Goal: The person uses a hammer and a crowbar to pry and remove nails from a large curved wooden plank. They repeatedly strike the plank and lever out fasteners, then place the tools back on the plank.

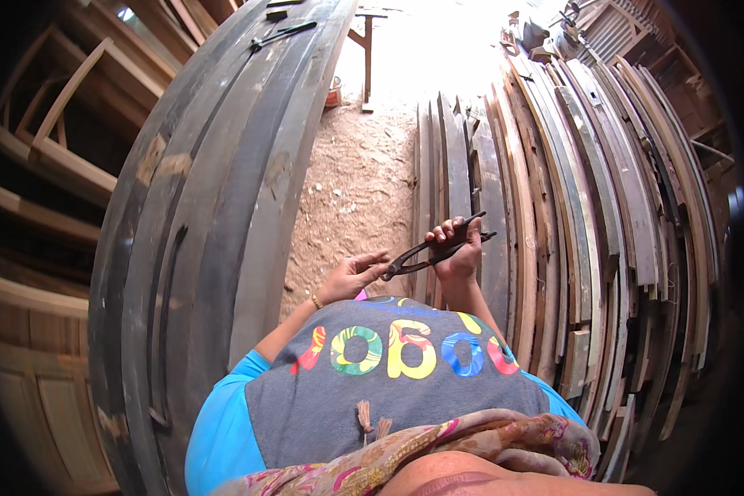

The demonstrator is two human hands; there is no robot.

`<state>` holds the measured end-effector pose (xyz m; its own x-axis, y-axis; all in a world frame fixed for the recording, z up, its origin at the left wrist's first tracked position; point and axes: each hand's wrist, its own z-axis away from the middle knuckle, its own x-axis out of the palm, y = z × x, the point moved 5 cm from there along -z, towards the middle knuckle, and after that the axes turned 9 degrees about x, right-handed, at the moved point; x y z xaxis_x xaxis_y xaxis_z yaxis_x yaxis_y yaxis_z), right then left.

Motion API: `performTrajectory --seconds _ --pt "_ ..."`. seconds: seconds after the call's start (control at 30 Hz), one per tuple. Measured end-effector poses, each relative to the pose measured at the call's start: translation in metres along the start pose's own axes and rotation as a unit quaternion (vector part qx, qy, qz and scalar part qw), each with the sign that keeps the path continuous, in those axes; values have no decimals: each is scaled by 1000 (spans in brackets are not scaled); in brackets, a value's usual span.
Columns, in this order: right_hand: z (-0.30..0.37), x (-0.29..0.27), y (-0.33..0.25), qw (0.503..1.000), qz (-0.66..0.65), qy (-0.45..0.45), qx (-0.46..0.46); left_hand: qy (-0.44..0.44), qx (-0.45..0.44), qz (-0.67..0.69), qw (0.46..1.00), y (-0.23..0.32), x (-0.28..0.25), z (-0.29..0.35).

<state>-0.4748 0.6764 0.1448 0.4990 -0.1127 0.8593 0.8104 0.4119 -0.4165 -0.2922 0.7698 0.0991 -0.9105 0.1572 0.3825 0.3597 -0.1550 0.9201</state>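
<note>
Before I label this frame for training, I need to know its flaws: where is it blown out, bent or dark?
Head view: sunlit ground at top centre is blown out white; fisheye bends the dark planks and stacked boards into arcs; corners are black; the pincers, right hand and left hand are evenly lit and sharp.

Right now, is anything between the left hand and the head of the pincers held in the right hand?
Nothing visible. The right hand grips the handles of the dark metal pincers, and the left hand is open right beside their head, fingertips about touching it, with only the sandy ground behind.
</note>
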Motion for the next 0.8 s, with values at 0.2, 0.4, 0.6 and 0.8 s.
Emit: performTrajectory --seconds 0.2,0.4,0.6,0.8 --pt "-128 32 -6 999 -38 -6 -29 72 3 10 997 58 -62 -110" --pt "-221 95 15 1000 11 -19 -15 198 123 -38 972 90 -147 -175" --pt "-310 77 10 994 89 53 31 282 149 17 948 112 -204 -198" --pt "-471 80 -6 955 196 214 -55 435 182 -24 881 138 -260 -222"
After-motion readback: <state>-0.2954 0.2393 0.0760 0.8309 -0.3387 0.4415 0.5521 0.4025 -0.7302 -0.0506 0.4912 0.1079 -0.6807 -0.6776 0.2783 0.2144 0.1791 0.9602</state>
